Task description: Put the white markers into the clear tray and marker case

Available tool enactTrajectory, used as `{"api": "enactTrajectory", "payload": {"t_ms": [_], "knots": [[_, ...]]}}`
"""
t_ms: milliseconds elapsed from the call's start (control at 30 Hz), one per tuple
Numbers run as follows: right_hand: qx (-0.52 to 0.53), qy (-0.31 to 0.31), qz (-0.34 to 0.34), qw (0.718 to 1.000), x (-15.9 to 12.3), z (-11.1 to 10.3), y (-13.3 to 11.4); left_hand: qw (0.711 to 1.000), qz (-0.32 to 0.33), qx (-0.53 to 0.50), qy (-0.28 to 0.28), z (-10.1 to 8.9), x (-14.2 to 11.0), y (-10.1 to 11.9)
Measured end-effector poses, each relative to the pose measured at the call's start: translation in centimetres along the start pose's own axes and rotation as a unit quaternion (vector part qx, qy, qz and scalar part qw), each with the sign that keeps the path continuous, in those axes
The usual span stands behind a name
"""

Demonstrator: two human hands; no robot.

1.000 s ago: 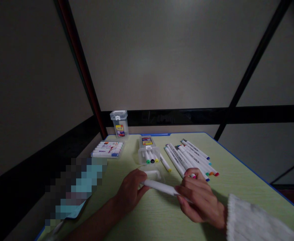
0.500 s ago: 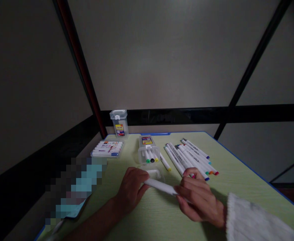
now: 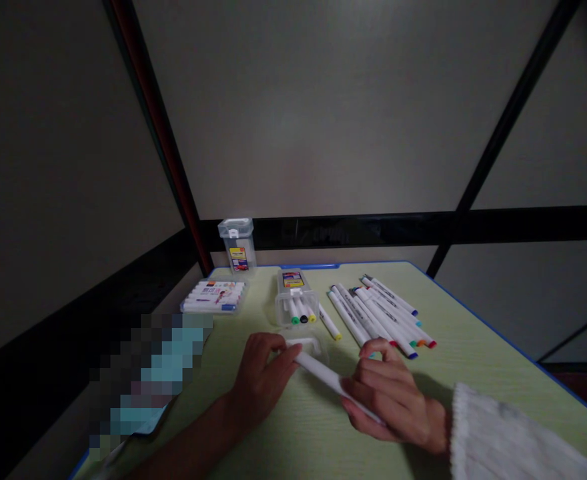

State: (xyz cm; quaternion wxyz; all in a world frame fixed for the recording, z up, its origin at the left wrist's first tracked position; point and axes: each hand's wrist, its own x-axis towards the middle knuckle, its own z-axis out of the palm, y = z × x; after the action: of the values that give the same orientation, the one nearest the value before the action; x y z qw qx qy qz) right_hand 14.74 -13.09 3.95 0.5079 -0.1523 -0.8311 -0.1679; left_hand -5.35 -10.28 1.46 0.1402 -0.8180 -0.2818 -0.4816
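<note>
Between my two hands a white marker (image 3: 322, 375) slants down to the right above the table. My left hand (image 3: 264, 370) pinches its upper left end between thumb and fingers. My right hand (image 3: 396, 393) has its fingers wrapped round the lower right part. Just beyond lies a clear plastic box (image 3: 293, 283) on its side, with green, black and yellow marker ends at its mouth. Its open lid (image 3: 316, 345) rests towards me, partly behind my left hand. A loose yellow-ended marker (image 3: 330, 322) lies beside the box. Several loose white markers (image 3: 381, 310) form a pile to the right.
At the back left stands a closed clear box (image 3: 238, 247). In front of it lies a flat pack of markers (image 3: 214, 295). A blurred-out turquoise object (image 3: 173, 363) occupies the left edge. The green table (image 3: 478, 373) has a blue rim, with a wall behind.
The marker tilts more steeply, its right end lower. My left thumb has shifted along its end, and my right hand has moved slightly left.
</note>
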Motion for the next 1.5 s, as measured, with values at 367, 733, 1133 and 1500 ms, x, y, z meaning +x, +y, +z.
{"api": "enactTrajectory", "payload": {"t_ms": [367,733,1133,1500], "knots": [[-0.008,-0.035,-0.014,0.999,-0.2,-0.3,0.0,1.000,0.010,-0.017,0.005,0.0,0.6,0.5],[0.011,-0.057,-0.021,0.998,0.0,-0.3,0.0,0.999,0.021,-0.037,-0.026,0.3,0.0,0.1],[0.019,-0.074,-0.025,0.997,0.0,-0.3,0.0,0.993,0.003,-0.082,-0.090,0.3,-0.3,-0.2],[0.024,-0.078,-0.003,0.997,-0.7,0.3,0.1,0.989,-0.015,-0.074,-0.126,0.8,-0.3,-0.3]]}}
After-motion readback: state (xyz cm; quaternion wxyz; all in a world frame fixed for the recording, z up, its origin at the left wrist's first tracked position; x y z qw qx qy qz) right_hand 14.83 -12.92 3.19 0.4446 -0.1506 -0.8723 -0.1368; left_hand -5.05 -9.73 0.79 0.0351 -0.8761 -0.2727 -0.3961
